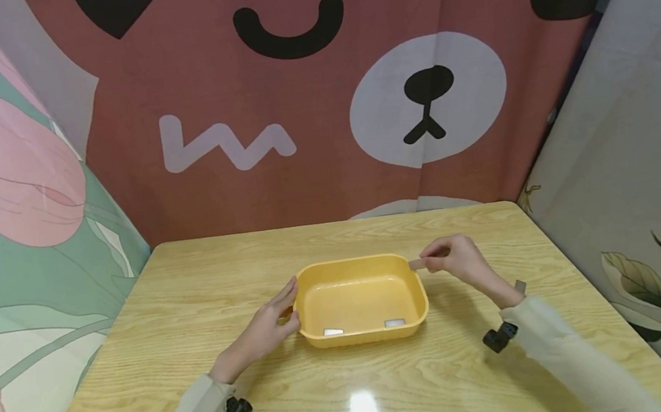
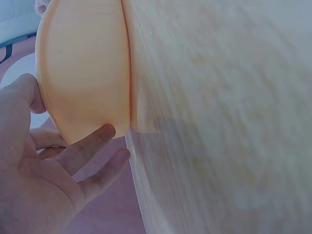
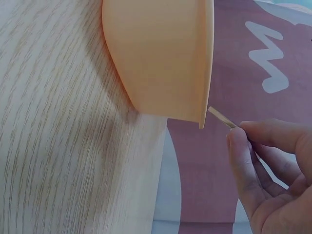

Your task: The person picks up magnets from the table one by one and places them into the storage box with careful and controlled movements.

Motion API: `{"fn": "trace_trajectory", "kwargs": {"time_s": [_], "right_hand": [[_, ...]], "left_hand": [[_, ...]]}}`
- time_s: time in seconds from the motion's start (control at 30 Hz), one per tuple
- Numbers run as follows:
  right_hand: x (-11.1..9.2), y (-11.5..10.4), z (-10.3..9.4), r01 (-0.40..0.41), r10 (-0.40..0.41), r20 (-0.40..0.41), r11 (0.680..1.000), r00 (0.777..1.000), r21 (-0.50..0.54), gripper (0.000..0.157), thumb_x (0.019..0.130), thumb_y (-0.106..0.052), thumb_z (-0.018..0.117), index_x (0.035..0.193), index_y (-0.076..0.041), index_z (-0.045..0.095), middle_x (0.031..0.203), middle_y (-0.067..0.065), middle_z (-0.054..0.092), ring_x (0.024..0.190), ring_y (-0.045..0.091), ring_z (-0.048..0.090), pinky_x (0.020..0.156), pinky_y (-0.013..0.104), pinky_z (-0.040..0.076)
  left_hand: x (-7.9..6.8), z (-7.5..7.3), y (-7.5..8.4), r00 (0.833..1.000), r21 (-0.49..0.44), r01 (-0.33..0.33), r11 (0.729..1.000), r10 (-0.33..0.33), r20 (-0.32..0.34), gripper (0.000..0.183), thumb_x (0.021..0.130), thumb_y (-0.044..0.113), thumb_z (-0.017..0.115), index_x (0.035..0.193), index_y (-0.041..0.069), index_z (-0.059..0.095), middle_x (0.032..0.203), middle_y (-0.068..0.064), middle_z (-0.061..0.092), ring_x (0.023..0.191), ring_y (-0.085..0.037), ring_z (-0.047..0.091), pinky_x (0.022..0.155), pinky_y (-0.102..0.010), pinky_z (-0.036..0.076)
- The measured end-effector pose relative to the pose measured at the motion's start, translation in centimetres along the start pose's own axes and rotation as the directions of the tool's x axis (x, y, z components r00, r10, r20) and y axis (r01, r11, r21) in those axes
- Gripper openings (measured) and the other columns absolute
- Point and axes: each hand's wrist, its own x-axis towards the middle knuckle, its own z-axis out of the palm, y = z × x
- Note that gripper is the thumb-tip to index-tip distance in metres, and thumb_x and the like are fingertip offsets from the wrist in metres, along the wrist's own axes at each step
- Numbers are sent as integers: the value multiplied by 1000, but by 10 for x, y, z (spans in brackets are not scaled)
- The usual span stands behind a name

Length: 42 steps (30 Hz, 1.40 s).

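Observation:
A yellow rectangular plastic basin [image 1: 353, 298] with rounded corners stands on the table in the head view. My left hand [image 1: 267, 325] rests at its left end. In the left wrist view, the fingers [image 2: 92, 146] lie fairly straight against the basin's outer wall, with the thumb at the rim. Between thumb and forefinger, my right hand [image 1: 458, 261] pinches a small flat strip [image 1: 417, 264], its free end just by the basin's right rim. The strip looks thin and tan from the side in the right wrist view. A whitish piece [image 1: 333, 331] and a greyish piece [image 1: 395, 323] lie inside the basin's near side.
The wood-grain table [image 1: 255, 405] extends around the basin. Behind it hangs a reddish-brown cloth [image 1: 329, 192] with a bear face, and patterned cloths hang on both sides. A small black camera [image 1: 239, 410] sits on the left wrist, another black camera [image 1: 500, 336] on the right.

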Motion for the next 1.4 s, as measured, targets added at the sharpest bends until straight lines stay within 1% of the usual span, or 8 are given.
{"fn": "trace_trajectory", "kwargs": {"time_s": [0.1, 0.3, 0.43, 0.53, 0.77, 0.9, 1.13, 1.4], "right_hand": [[1, 0, 3, -2, 2, 1, 1000, 1000, 15, 17, 89, -8, 74, 101, 4, 74, 85, 11, 73, 76, 36, 69, 75, 54, 58], [2, -2, 7, 10, -11, 9, 999, 1000, 35, 16, 88, -9, 75, 99, 2, 75, 85, 12, 73, 73, 29, 69, 76, 55, 58], [3, -3, 9, 17, -18, 9, 1000, 1000, 24, 14, 89, -8, 74, 99, 2, 76, 85, 11, 72, 76, 34, 69, 75, 52, 59], [4, -4, 11, 2, -3, 10, 1000, 1000, 23, 14, 90, -8, 73, 99, 2, 75, 84, 10, 72, 76, 35, 69, 75, 51, 59], [5, -9, 16, -20, 18, 21, 998, 1000, 55, 14, 90, -6, 72, 99, 4, 75, 86, 12, 72, 80, 43, 68, 75, 54, 59], [6, -11, 20, -13, 11, 31, 998, 999, 58, 13, 90, -3, 71, 100, 4, 75, 87, 12, 72, 79, 40, 68, 75, 53, 59], [8, -11, 26, 2, -5, 50, 998, 999, 59, 12, 90, -3, 71, 99, 4, 75, 86, 12, 72, 73, 29, 69, 74, 52, 59], [10, -8, 29, 29, -32, 56, 998, 998, 58, 11, 90, -2, 71, 98, 5, 74, 84, 14, 72, 71, 29, 68, 72, 53, 59]], "left_hand": [[0, 0, 0, 1000, 1, -5, 1000, 5, -1, 61, 99, 6, 55, 152, -6, 26, 162, -8, 12, 124, -32, 55, 95, -26, 51], [0, -1, 0, 1000, 8, -7, 1000, 7, -2, 61, 99, 5, 55, 151, -7, 26, 162, -9, 12, 125, -33, 54, 95, -27, 50], [0, 0, 1, 1000, 1, -16, 1000, 16, -5, 61, 99, 5, 56, 151, -8, 26, 162, -11, 12, 126, -34, 53, 96, -27, 50], [1, 0, 1, 1000, 2, -21, 1000, 21, -11, 61, 98, 4, 56, 151, -8, 27, 162, -11, 13, 128, -34, 51, 96, -27, 50], [2, 0, 2, 1000, 2, -14, 1000, 14, -9, 60, 99, 5, 56, 151, -7, 28, 162, -9, 13, 132, -32, 47, 96, -26, 49], [1, 0, 2, 1000, 8, -9, 1000, 9, -12, 60, 98, 5, 56, 151, -7, 28, 162, -9, 13, 130, -32, 49, 96, -26, 50], [0, 0, 1, 1000, 12, -15, 1000, 15, -15, 61, 98, 5, 57, 150, -8, 28, 162, -11, 14, 127, -32, 52, 95, -26, 50], [1, 0, 0, 1000, 10, -15, 1000, 15, -14, 60, 98, 4, 56, 151, -7, 28, 162, -10, 13, 129, -32, 50, 96, -26, 50]]}}
